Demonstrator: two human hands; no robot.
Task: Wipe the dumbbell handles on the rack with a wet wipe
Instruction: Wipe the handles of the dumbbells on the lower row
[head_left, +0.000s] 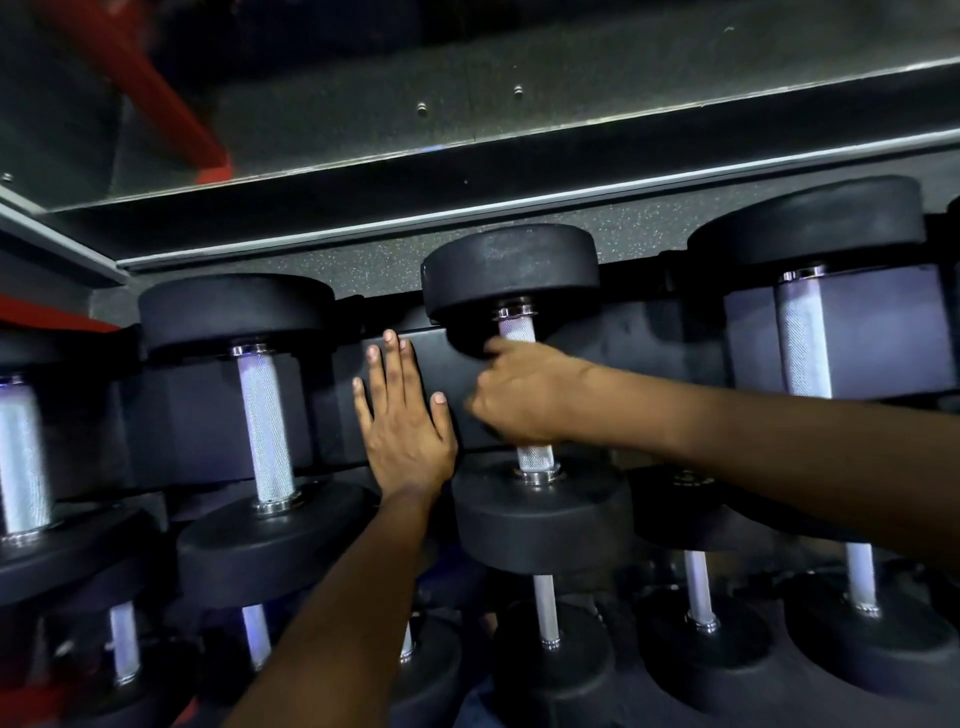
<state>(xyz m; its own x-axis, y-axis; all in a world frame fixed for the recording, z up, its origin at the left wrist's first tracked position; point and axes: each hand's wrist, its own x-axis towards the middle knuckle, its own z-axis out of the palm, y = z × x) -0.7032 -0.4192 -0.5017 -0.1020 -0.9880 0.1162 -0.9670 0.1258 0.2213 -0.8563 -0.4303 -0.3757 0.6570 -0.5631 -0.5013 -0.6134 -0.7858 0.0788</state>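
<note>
While the right hand (519, 395) curls round a dumbbell handle (524, 395), left hand (402, 415) spread flat on the rack (431, 364), neighbouring dumbbells (265, 431) flanking, a lower row beneath, wipe unseen.

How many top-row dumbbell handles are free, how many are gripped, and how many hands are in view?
Free top-row dumbbell handles: 3
Gripped dumbbell handle: 1
Hands, left hand and right hand: 2
Total: 6
</note>
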